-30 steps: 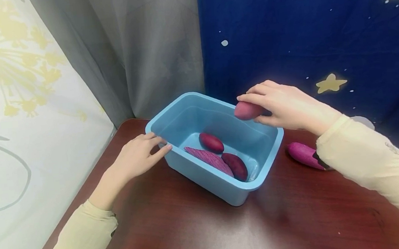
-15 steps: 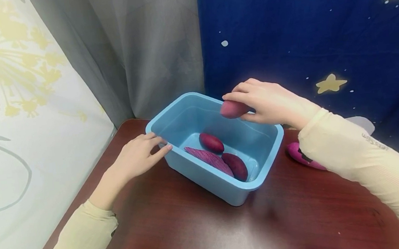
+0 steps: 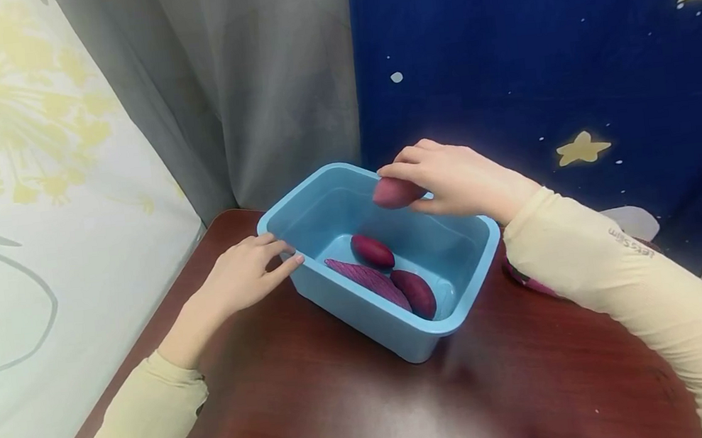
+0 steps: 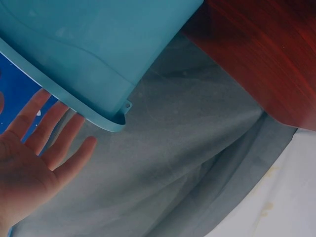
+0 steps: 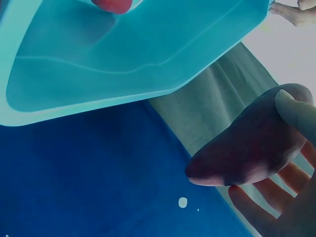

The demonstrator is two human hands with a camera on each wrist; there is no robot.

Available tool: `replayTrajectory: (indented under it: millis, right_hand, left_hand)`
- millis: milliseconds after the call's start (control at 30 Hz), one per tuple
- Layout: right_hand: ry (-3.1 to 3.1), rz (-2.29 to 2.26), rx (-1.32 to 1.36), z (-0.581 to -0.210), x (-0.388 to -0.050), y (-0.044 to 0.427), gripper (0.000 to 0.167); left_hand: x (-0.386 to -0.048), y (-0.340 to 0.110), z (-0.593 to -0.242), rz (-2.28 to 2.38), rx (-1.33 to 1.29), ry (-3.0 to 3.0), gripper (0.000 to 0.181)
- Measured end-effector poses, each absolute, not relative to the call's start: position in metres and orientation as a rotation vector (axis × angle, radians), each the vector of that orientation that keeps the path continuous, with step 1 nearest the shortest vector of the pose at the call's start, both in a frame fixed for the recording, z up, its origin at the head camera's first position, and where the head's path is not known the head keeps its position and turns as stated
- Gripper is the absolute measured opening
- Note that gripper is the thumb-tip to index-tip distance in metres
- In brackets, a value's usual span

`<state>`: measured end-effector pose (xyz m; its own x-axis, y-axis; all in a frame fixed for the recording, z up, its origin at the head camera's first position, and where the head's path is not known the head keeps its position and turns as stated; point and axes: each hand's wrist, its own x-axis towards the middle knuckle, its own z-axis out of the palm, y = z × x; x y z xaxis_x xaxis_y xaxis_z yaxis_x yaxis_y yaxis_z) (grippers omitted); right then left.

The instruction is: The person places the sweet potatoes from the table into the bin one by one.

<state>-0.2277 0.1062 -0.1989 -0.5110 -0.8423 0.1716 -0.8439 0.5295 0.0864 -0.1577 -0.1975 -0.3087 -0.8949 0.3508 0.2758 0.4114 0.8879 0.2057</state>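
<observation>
A sweet potato (image 3: 395, 193) hangs near the centre of the head view, just right of the middle, in the grip of the right hand (image 3: 456, 176). In that view only its rounded end shows beyond the fingers, a dusty rose colour, in front of the upper rim of a blue bin (image 3: 354, 311). The right wrist view shows more of it, at the right of the frame: a plump body with a broad, rounded end at the upper right, narrowing to a blunt tip at the lower left. Its skin is smooth and deep maroon there, shadowed nearly to black in patches along the lower edge, with a paler pink at the tip. The thumb presses its upper side near the thick end and the other fingers spread beneath it; it is apart from the bin.

The left hand (image 3: 237, 274), left of centre, has its fingers extended and apart, the tips touching the bin's rim.

Low inside the bin lie a crimson oval root (image 3: 372, 252), a long streaked purple piece (image 3: 367, 281) tapering toward the upper left, and a darker wine-coloured root (image 3: 415, 294) touching it at the lower right. Right of the bin, a magenta object (image 3: 534, 285) lies partly hidden behind the right sleeve (image 3: 593, 265).
</observation>
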Motion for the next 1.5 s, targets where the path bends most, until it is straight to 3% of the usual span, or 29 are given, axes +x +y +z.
replayTrajectory:
  millis: [1500]
  right_hand:
    - [-2.729, 0.016, 1.441, -0.232, -0.250, 0.053, 0.058]
  left_hand:
    - [-0.155, -0.197, -0.308, -0.384, -0.566, -2.831, 0.037]
